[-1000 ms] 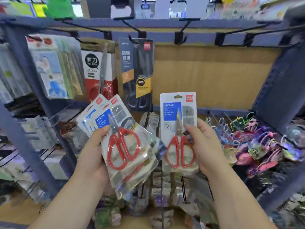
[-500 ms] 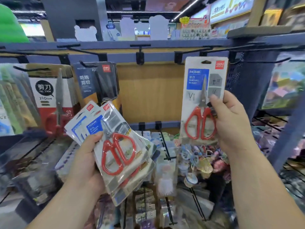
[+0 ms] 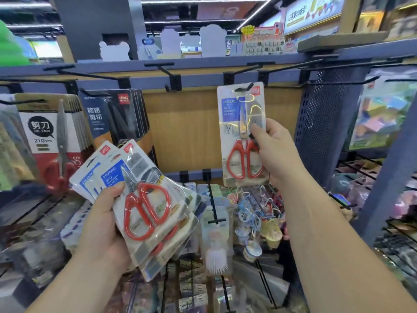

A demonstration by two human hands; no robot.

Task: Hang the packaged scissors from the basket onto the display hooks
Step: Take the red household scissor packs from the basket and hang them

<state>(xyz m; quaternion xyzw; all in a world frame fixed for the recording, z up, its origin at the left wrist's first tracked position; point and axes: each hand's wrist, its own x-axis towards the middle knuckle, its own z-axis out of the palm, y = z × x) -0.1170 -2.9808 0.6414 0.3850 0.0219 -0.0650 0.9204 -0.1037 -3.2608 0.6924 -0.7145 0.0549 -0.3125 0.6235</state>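
Note:
My right hand (image 3: 276,152) grips one packaged pair of red-handled scissors (image 3: 242,134) by its right edge and holds it upright against the wooden back panel. The pack's hang hole sits at the tip of a black display hook (image 3: 244,88). My left hand (image 3: 106,220) holds a fanned stack of several identical scissor packs (image 3: 144,202), thumb on the top one, lower left of the hook. The basket is not in view.
Black-carded scissors (image 3: 115,116) and red-and-white carded scissors (image 3: 56,141) hang on hooks to the left. Bare black hooks (image 3: 168,74) jut from the blue rail. Keychains (image 3: 252,213) and a white brush (image 3: 215,254) hang below. A perforated blue side panel (image 3: 322,132) stands right.
My right hand lifted the single pack from waist height up and right, bringing its hang hole to the hook. The left hand kept its stack roughly still. My view tilted upward.

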